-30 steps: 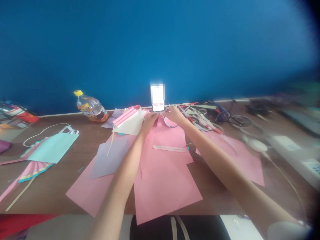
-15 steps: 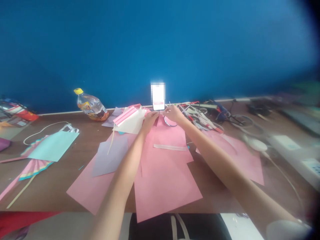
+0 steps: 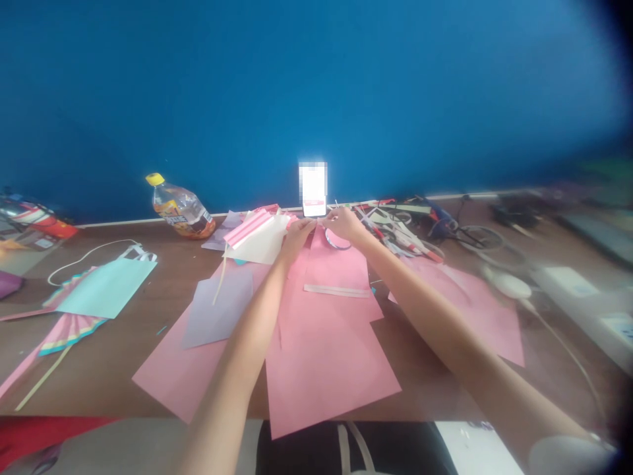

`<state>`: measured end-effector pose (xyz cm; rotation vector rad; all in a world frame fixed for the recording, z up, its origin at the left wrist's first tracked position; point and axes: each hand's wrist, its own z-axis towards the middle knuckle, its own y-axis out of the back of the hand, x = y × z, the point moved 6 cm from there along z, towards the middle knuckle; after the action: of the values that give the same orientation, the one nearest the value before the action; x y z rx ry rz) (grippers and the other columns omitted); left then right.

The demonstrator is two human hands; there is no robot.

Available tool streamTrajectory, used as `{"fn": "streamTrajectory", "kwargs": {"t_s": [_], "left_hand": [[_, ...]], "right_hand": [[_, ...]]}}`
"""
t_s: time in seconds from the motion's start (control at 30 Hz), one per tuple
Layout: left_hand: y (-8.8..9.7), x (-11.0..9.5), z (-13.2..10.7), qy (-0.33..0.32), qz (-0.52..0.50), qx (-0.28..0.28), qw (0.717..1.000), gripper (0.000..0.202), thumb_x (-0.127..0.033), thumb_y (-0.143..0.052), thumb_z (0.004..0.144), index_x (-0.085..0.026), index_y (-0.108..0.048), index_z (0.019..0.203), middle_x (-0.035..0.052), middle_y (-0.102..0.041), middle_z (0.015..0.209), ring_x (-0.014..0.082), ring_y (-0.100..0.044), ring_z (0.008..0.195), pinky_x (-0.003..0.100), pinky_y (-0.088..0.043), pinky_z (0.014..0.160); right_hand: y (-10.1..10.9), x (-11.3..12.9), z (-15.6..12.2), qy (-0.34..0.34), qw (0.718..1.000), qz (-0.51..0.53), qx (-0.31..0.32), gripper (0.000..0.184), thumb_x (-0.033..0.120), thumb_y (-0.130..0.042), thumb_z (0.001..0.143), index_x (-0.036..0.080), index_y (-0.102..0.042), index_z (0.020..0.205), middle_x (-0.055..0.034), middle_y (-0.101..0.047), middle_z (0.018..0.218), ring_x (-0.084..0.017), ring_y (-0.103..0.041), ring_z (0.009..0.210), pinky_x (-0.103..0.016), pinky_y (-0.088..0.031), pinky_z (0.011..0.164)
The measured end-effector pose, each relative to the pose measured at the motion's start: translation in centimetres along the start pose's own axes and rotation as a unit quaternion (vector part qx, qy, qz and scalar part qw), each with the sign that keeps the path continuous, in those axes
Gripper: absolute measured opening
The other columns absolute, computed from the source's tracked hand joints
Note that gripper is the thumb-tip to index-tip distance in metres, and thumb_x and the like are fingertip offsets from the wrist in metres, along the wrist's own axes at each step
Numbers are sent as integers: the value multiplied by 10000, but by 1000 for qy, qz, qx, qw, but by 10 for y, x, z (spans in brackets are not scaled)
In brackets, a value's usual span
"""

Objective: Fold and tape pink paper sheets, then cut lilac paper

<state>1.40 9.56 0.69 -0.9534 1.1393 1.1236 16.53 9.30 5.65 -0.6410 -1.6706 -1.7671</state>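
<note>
My left hand point(image 3: 298, 236) and my right hand point(image 3: 345, 223) meet over the far end of a pink paper point(image 3: 336, 264), just in front of an upright phone point(image 3: 314, 191) with a bright screen. The fingers of my left hand are pinched at the paper's top edge. My right hand is closed, with its fingertips together, on something too small to make out. Below its fingers shows part of a thin ring point(image 3: 338, 246) with a bluish edge; I cannot tell what it belongs to. A pale strip point(image 3: 336, 291) lies across the paper's lower part.
Larger pink sheets point(image 3: 331, 369) and a lilac sheet point(image 3: 217, 310) lie nearer. At left are a tilted bottle point(image 3: 182, 211), a light-blue sheet point(image 3: 109, 287) and a pleated paper fan point(image 3: 72, 333). At right are paper scraps point(image 3: 395, 231) and a white cable point(image 3: 564, 349).
Almost nothing differs. Both hands stay at the far end of the pink paper, and the view has shifted very slightly.
</note>
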Motion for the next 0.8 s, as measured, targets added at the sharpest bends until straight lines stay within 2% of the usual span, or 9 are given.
{"fn": "streamTrajectory", "kwargs": {"t_s": [0.2,0.4,0.63,0.8], "left_hand": [[-1,-4,-1,-8,38,-2,999,337,-464,-687,779,-164,-737,925,36,-724,870,155,-632,834,245,-459,750],[-2,-9,-3,-27,63,-7,998,337,-464,-677,788,-156,-750,906,32,-718,835,139,-605,757,245,-435,705],[4,-4,3,-33,139,-44,989,278,-420,-599,842,-174,-724,804,6,-651,748,142,-543,718,251,-381,685],[8,2,9,-36,142,-53,988,258,-376,-578,839,-168,-679,725,-11,-556,666,148,-478,697,263,-346,681]], "right_hand": [[-2,0,2,8,1000,-11,-1,217,383,-623,760,179,-694,748,-42,-691,819,-171,-579,755,-264,-377,655],[-1,0,3,13,1000,-11,2,204,364,-640,754,168,-697,759,-51,-685,816,-165,-575,754,-256,-386,663],[17,15,-9,2,999,17,45,173,274,-588,777,152,-711,769,-33,-638,675,-147,-542,649,-256,-382,632],[36,16,-5,34,999,-27,10,244,186,-582,751,165,-738,938,-62,-690,836,-164,-582,717,-262,-405,687]]}}
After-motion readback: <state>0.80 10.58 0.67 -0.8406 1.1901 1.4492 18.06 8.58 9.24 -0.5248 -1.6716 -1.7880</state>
